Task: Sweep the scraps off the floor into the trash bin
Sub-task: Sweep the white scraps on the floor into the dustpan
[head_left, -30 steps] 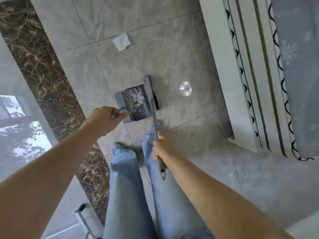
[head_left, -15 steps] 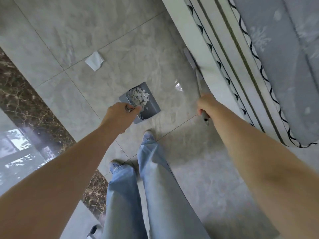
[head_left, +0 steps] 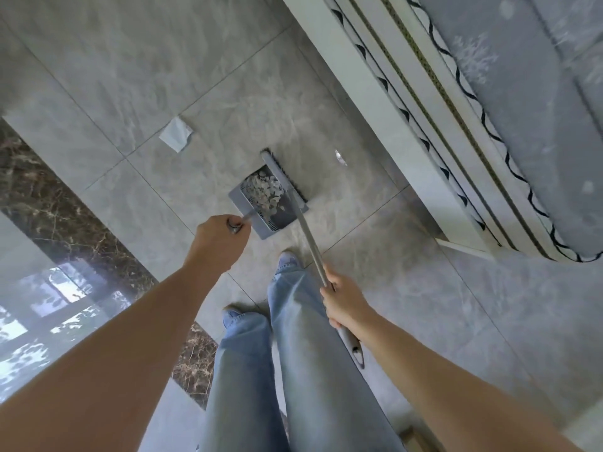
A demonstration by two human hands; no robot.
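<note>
Scraps (head_left: pixel 266 192) heaped in grey dustpan (head_left: pixel 261 203) on pale floor tiles (head_left: pixel 202 70), just past the feet. Left hand (head_left: pixel 217 241) clenched round dustpan handle at its 7 o'clock. Right hand (head_left: pixel 342 303) wrapped round broom (head_left: pixel 306 236) shaft, bristle head touching dustpan mouth at 1 o'clock. Loose paper piece (head_left: pixel 176 135) lying apart at 11 o'clock. Bed edge (head_left: pixel 456 125) at 2 o'clock.

White scraps (head_left: pixel 266 192) heaped in grey dustpan (head_left: pixel 261 210) (broom head (head_left: pixel 282 172) alongside)
</note>
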